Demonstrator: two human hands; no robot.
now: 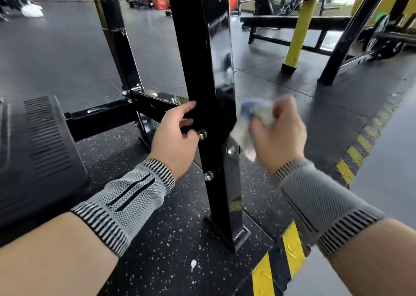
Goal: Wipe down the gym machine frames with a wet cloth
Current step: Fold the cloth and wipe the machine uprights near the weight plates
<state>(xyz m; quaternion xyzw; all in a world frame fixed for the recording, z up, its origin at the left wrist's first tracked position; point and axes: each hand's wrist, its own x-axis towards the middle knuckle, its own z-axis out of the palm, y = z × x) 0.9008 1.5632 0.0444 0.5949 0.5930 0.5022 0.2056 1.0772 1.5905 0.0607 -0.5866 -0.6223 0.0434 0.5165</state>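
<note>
Centrally, a glossy black rectangular steel upright (202,75) of the gym machine frame is shown, standing on the speckled black rubber floor (171,239), with 2 chromed bolt heads (202,134) visible on its left face. A crumpled white-and-blue wet cloth (252,120) is bunched in the right hand (279,133), whose fingers are curled round it; the cloth is held just beside the right edge of the upright, and contact cannot be confirmed because of motion blur. The left hand (175,135) is held against the left face of the upright with fingers loosely bent, gripping nothing. The cloth is judged soft, light and limp, so a firm wad in the palm is called for, with a loose flap left free to be pressed flat on the paint. The upright is judged rigid, heavy and fixed, and slick when wetted; steadying is best taken on its flat faces, away from the protruding bolts. A black crossbar (101,120) joins the upright at the left.
</note>
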